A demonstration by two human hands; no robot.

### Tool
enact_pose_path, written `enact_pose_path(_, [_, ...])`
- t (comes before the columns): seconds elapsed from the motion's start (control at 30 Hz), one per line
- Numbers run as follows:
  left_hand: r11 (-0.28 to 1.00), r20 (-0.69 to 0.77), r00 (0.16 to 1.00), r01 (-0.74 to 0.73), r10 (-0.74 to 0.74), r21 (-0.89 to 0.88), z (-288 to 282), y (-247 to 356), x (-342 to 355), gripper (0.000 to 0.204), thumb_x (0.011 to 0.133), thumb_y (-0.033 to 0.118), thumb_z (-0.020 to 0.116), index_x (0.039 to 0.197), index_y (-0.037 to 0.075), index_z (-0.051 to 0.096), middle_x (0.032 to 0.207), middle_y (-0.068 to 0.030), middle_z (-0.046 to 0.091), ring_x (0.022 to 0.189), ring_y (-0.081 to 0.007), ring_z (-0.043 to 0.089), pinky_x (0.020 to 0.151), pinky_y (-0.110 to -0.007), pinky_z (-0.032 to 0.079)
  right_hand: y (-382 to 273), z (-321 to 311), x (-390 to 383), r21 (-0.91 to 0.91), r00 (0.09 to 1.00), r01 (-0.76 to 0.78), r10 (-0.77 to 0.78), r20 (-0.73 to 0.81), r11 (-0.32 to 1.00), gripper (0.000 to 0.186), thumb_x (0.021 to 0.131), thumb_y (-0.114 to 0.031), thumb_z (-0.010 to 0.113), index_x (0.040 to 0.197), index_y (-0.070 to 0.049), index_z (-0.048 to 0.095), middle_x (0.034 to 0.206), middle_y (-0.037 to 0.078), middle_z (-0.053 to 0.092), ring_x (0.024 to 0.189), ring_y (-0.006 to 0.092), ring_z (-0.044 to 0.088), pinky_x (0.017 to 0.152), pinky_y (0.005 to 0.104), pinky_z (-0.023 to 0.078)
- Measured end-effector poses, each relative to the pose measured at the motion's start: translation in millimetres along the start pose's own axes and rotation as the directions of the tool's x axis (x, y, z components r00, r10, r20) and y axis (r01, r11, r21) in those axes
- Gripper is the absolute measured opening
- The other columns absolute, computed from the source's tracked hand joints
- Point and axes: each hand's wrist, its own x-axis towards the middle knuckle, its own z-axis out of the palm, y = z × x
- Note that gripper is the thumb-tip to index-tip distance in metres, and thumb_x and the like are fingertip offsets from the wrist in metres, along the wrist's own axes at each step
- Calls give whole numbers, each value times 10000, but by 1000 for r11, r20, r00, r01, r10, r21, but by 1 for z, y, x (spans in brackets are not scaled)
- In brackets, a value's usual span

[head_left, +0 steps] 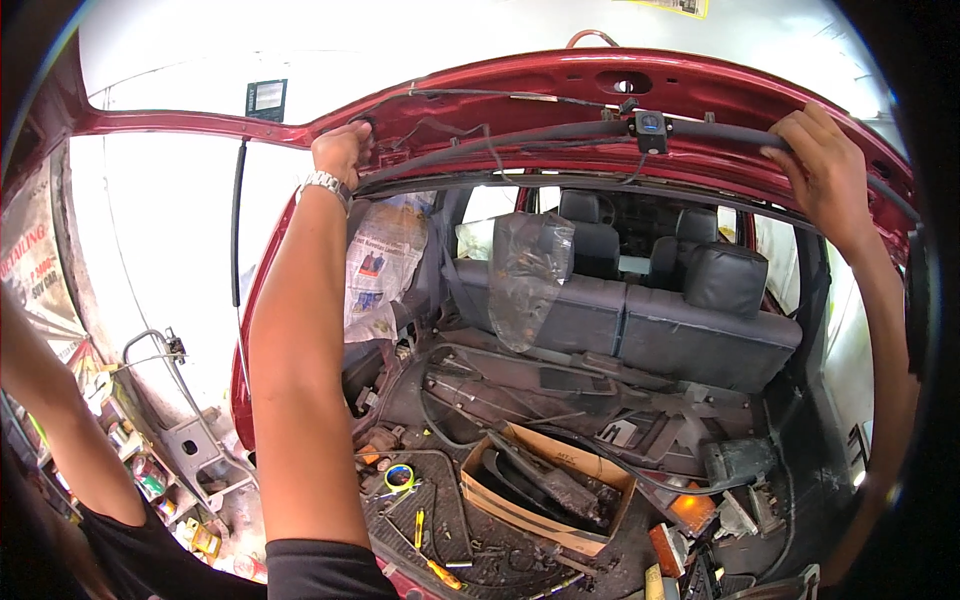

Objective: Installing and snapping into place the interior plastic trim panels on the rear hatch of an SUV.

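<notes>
Left forearm (pixel 300 390): nearest to the camera, it rises toward the red frame (pixel 540 78), with a metal watch (pixel 326 181) at the wrist.
Left hand (pixel 343 150): its grip is curled at the left corner of the frame; what is inside the fingers, I cannot tell.
Right hand (pixel 822 170): its grip is closed on the black strip (pixel 560 136), toward the right end of the frame.
Black strip: it runs along the frame between both hands, and a small black box (pixel 650 132) sits on it. Whether its edge is seated, I cannot tell.
Red frame: bare metal with holes, and a thin wire (pixel 470 93) lies exposed; I judge that the inner cover is off.
Work so far: the strip follows the frame over most of its visible length, but its fixing seems not finished.
Cargo floor (pixel 440 500): a cardboard box (pixel 525 521) of dark parts, an orange lamp (pixel 692 512) and a yellow-handled tool (pixel 443 574) lie here; the lamp appears not fitted yet.
</notes>
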Motion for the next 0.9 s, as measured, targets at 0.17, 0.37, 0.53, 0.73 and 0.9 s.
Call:
enact_pose_path(0.17, [977, 100, 994, 10, -32, 211, 9, 13, -35, 302, 958, 67, 721, 1254, 12, 700, 1033, -65, 755, 778, -151, 693, 598, -261, 476, -1, 3, -2, 11, 1000, 6, -6, 2, 1000, 205, 819, -78, 784, 940, -33, 624, 866, 110, 592, 832, 326, 604, 695, 436, 495])
enact_pose_path(0.37, [973, 119, 992, -64, 39, 221, -13, -13, 10, 248, 938, 34, 703, 1173, -40, 728, 987, -124, 759, 792, -179, 693, 606, -310, 495, -3, 0, 2, 20, 1000, -11, 10, 9, 1000, 200, 824, -77, 779, 947, -31, 627, 867, 112, 598, 837, 334, 609, 706, 442, 497])
enact_pose_path(0.53, [990, -82, 986, -140, 143, 34, -9, -15, 6, 133, 916, 13, 716, 1010, -67, 767, 945, -136, 751, 804, -213, 681, 706, -351, 550, -2, 1, 2, 31, 1000, 12, -12, 14, 999, 207, 822, -76, 781, 955, -31, 630, 871, 118, 603, 841, 339, 610, 702, 445, 499])
enact_pose_path(0.73, [989, -93, 986, -144, 141, -25, 1, -1, -3, 169, 879, -16, 742, 1036, -76, 762, 954, -130, 759, 861, -208, 696, 769, -332, 539, -1, -1, 6, 18, 1000, 10, -10, -14, 1000, 202, 817, -76, 784, 939, -34, 628, 867, 114, 606, 831, 339, 605, 696, 449, 493])
enact_pose_path(0.9, [963, -12, 1000, -25, 22, -269, 4, -5, -5, 209, 889, -68, 683, 1097, -86, 692, 1042, -154, 736, 950, -270, 728, 856, -349, 577, -4, 3, 2, 47, 1000, 29, -29, 10, 998, 211, 810, -72, 784, 939, -37, 621, 854, 104, 602, 830, 334, 595, 696, 452, 484])
